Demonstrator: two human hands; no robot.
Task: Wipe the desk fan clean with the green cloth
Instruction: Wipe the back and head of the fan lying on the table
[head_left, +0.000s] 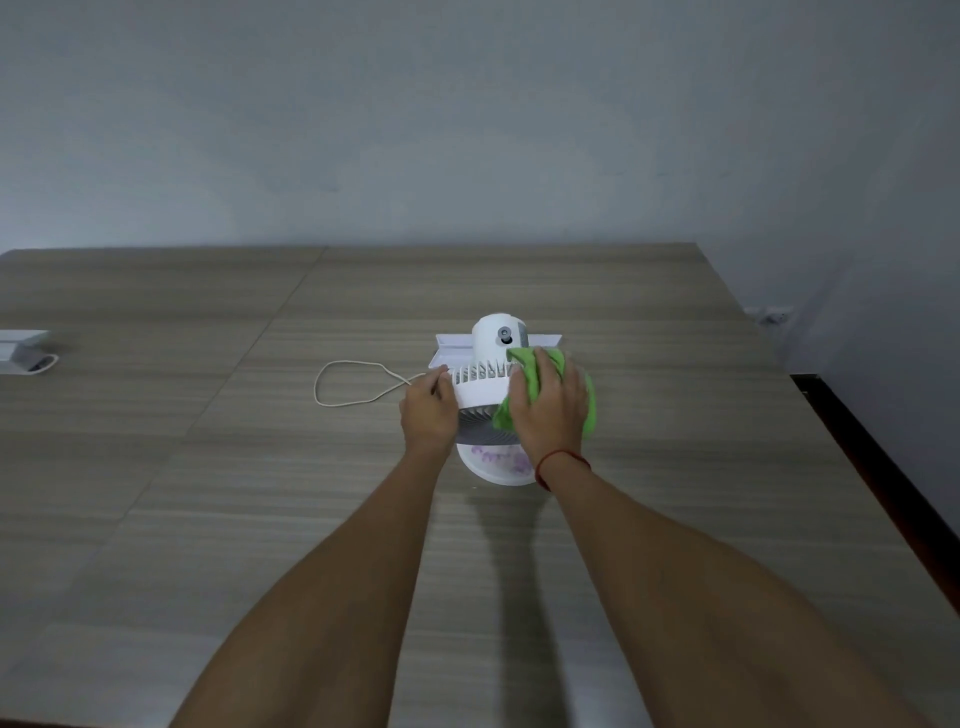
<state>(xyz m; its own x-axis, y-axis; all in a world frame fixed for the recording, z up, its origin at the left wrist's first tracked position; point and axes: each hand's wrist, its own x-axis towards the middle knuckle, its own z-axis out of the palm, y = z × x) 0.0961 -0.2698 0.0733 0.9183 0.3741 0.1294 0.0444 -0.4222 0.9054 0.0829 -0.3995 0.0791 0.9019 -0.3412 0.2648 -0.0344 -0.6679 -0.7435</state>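
A small white desk fan (483, 387) stands near the middle of the wooden table (260, 467), its grille facing me and its motor housing behind. My left hand (428, 413) grips the fan's left rim. My right hand (548, 402) presses the green cloth (589, 410) against the fan's right side and top; the cloth bunches out around my fingers. The fan's round base (496, 465) shows below my hands, partly hidden by my right wrist.
A white cord (353, 384) loops on the table left of the fan. A white flat box (452, 345) lies behind the fan. A white object (23, 353) sits at the table's far left edge. The table's right edge (857, 441) runs diagonally near a wall.
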